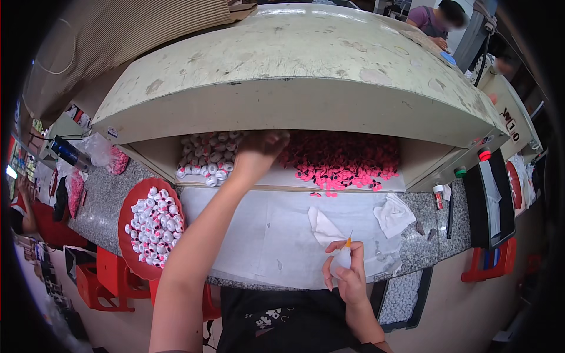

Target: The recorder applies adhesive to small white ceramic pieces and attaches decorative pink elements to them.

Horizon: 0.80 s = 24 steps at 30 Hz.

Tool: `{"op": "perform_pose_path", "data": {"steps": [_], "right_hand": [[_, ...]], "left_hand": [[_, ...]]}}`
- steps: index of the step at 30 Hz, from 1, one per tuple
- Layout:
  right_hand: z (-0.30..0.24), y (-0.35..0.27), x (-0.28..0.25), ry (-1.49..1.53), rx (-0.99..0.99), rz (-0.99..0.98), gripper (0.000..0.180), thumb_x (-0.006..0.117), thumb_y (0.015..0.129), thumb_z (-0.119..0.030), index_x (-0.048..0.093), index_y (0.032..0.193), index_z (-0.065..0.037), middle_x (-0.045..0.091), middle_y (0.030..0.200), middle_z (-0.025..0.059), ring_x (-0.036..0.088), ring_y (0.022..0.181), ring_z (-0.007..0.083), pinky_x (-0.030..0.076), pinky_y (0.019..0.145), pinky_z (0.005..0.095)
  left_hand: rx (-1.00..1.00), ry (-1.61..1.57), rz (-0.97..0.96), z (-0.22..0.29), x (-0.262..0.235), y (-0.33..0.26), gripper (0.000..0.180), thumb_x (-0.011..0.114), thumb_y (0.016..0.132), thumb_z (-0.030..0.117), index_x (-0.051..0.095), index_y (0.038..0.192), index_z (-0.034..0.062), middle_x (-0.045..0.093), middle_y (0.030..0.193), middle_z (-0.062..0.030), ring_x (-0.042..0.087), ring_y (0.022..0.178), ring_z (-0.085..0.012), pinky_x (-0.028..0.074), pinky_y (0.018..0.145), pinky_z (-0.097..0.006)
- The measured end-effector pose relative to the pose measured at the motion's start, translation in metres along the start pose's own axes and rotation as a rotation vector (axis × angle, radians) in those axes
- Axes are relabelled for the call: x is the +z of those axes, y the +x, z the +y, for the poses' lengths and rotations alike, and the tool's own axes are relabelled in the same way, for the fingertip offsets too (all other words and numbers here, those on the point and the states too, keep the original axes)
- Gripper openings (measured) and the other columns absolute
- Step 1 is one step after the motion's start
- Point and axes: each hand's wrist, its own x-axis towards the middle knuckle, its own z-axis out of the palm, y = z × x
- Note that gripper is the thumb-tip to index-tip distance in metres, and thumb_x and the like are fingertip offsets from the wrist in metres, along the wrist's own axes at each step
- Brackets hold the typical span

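Note:
My left hand (pixel 259 154) reaches into the wide opening of a pale green metal box (pixel 282 103). Its fingers are dim and blurred in the shade, so what they hold, if anything, is hidden. To its left lies a heap of small round white pieces with pink spots (pixel 206 157). Flat pink-and-black pieces (pixel 347 162) are piled on its right. Above the worktop, my right hand (pixel 352 282) is closed around a small translucent squeeze bottle (pixel 341 262), its orange needle tip pointing up.
A red scalloped tray (pixel 125 232) of white pieces stands at the left. Crumpled white tissues (pixel 394 216) lie on the white sheet (pixel 253 235). A black bin (pixel 486 203) is at the right, and a tray of white pieces (pixel 400 300) below the counter. Another person (pixel 432 20) works behind.

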Motion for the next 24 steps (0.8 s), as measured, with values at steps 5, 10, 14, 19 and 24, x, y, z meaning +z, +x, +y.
{"op": "perform_pose_path", "data": {"steps": [5, 10, 14, 19, 24], "right_hand": [[-0.009, -0.002, 0.024, 0.11, 0.0, -0.156, 0.03, 0.047, 0.069, -0.006, 0.032, 0.094, -0.004, 0.039, 0.095, 0.0152, 0.053, 0.071, 0.0266, 0.049, 0.046, 0.0341], [-0.002, -0.006, 0.043, 0.096, 0.036, -0.164, 0.031, 0.048, 0.07, -0.007, 0.034, 0.097, -0.002, 0.04, 0.097, 0.0148, 0.052, 0.084, 0.0301, 0.05, 0.057, 0.0405], [0.008, -0.006, 0.054, 0.051, 0.079, -0.176, 0.03, 0.047, 0.072, -0.006, 0.034, 0.099, -0.001, 0.041, 0.099, 0.0148, 0.051, 0.089, 0.0297, 0.05, 0.063, 0.0415], [0.013, -0.006, 0.058, 0.009, 0.056, -0.167, 0.032, 0.046, 0.074, -0.006, 0.036, 0.103, 0.001, 0.041, 0.1, 0.0141, 0.052, 0.087, 0.0291, 0.05, 0.062, 0.0398], [-0.003, -0.004, 0.06, -0.202, -0.061, 0.054, 0.034, 0.054, 0.072, -0.01, 0.039, 0.1, 0.002, 0.043, 0.088, 0.0116, 0.053, 0.072, 0.0222, 0.048, 0.05, 0.0297]], "left_hand": [[-0.246, -1.11, -0.194, 0.006, 0.019, -0.135, 0.03, 0.057, 0.074, 0.004, 0.05, 0.103, -0.0007, 0.054, 0.084, -0.0039, 0.053, 0.076, -0.0119, 0.041, 0.072, -0.024], [-0.405, -1.476, -0.186, 0.009, 0.045, -0.197, 0.03, 0.055, 0.073, -0.001, 0.05, 0.103, -0.0012, 0.053, 0.094, -0.0061, 0.052, 0.083, -0.0118, 0.042, 0.075, -0.024], [-0.467, -1.529, -0.158, 0.004, 0.05, -0.209, 0.029, 0.05, 0.078, 0.001, 0.048, 0.106, -0.0015, 0.05, 0.105, -0.0077, 0.05, 0.092, -0.0133, 0.04, 0.078, -0.025], [-0.446, -1.601, -0.065, -0.001, 0.047, -0.21, 0.026, 0.051, 0.077, 0.001, 0.051, 0.103, -0.0005, 0.05, 0.106, -0.0111, 0.048, 0.095, -0.0161, 0.04, 0.08, -0.028], [-0.17, -1.434, 0.054, -0.017, 0.049, -0.215, 0.027, 0.051, 0.076, 0.001, 0.049, 0.104, 0.0006, 0.051, 0.103, -0.0135, 0.051, 0.092, -0.0191, 0.038, 0.081, -0.031]]}}
